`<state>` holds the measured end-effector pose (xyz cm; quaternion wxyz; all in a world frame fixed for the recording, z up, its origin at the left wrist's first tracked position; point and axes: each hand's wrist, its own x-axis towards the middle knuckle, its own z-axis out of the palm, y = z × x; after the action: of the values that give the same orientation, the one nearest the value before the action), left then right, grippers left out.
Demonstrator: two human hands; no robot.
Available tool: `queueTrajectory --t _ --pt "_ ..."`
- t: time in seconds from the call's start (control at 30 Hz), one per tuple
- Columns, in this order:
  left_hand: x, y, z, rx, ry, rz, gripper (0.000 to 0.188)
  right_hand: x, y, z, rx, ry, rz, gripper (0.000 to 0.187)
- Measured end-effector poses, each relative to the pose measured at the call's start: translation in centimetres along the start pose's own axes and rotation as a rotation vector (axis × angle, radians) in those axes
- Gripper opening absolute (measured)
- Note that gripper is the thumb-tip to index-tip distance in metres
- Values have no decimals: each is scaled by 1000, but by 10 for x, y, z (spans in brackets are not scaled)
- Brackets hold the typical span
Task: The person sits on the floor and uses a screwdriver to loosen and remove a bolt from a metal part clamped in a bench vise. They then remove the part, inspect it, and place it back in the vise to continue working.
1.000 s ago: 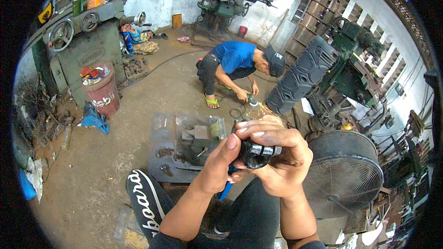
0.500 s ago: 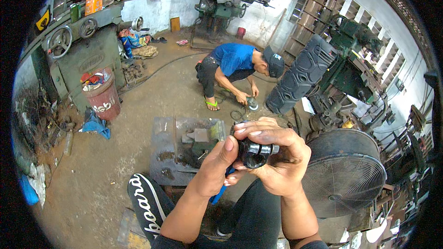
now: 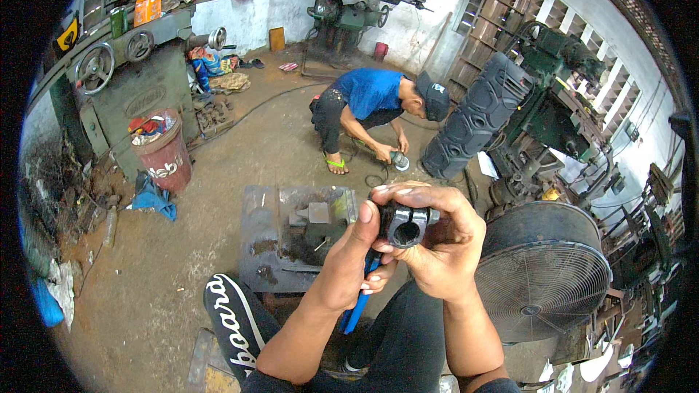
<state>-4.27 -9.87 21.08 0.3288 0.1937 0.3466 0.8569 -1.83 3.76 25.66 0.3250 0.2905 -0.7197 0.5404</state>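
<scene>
Above my lap, both hands are raised around a black metal clamp piece (image 3: 405, 227) with a round bore, a slit beside it and a bolt end showing at its right. My right hand (image 3: 448, 251) wraps the piece from the right, fingers over its top and thumb below. Against its left side presses the thumb of my left hand (image 3: 346, 266). The lower fingers of that hand curl round a tool with blue handles (image 3: 357, 311), slanting down toward my lap; its head is hidden, so its kind cannot be made out.
A steel plate (image 3: 255, 247) with a vise-like block (image 3: 317, 222) lies before my knees. At right stands a big drum fan (image 3: 539, 284). Ahead, a crouching person in blue (image 3: 371, 94) holds an angle grinder (image 3: 399, 160). A red bin (image 3: 166, 156) stands left, beside a green machine (image 3: 138, 94).
The clamp piece has turned in my hands, so its round bore faces me more openly. More of the blue handles shows below my left hand.
</scene>
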Motion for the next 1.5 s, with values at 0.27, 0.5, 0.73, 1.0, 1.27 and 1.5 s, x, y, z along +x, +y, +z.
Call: queueTrajectory --t 0.27,0.5,0.73,1.0,1.27,1.5 --pt "1 2 5 21 57 -16 74 -2 4 0 78 12 16 44" --pt "1 -1 1 32 -11 -15 71 -5 5 -1 95 18 56 45" --pt "0 -1 0 -1 -17 -9 68 -5 6 -1 101 14 45 48" --pt "1 0 5 64 38 -14 74 -7 6 0 117 35 53 47" --pt "2 -3 -9 103 -45 92 70 0 -26 -13 -363 -47 -272 58" --pt "0 -1 -19 120 -90 168 65 -21 -63 -11 -635 123 -319 40"
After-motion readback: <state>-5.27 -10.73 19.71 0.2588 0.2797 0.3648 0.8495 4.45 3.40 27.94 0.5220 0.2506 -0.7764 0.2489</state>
